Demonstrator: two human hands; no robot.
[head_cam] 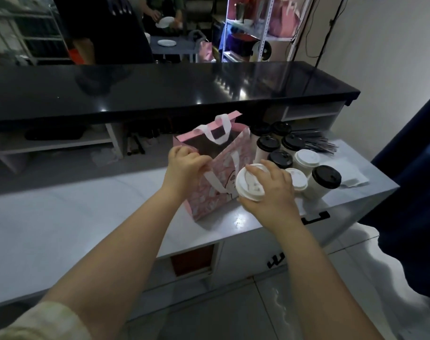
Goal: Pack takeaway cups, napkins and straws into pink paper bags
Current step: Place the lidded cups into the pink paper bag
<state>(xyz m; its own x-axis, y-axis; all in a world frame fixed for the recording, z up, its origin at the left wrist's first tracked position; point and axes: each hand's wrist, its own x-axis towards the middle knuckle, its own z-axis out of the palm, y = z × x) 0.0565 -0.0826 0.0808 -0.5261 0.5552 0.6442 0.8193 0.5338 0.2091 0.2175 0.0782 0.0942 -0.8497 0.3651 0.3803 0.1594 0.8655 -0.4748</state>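
A pink paper bag [230, 155] with white handles stands open on the white counter [74, 217]. My left hand [184, 165] pinches the bag's near rim and holds it open. My right hand [270, 190] grips a white-lidded takeaway cup [249, 181], lifted just right of the bag. Behind it stand several more cups, some with black lids [326, 176] and some with white lids [306, 158]. Dark straws [317, 142] lie in a pile at the back right. White napkins [351, 175] lie flat to the right of the cups.
A long black bar top [160, 89] runs across behind the counter, with shelves under it. A dark blue curtain [412, 192] hangs at the right. Metal racks and people stand in the background. The counter's front edge has drawers with black handles [315, 218].
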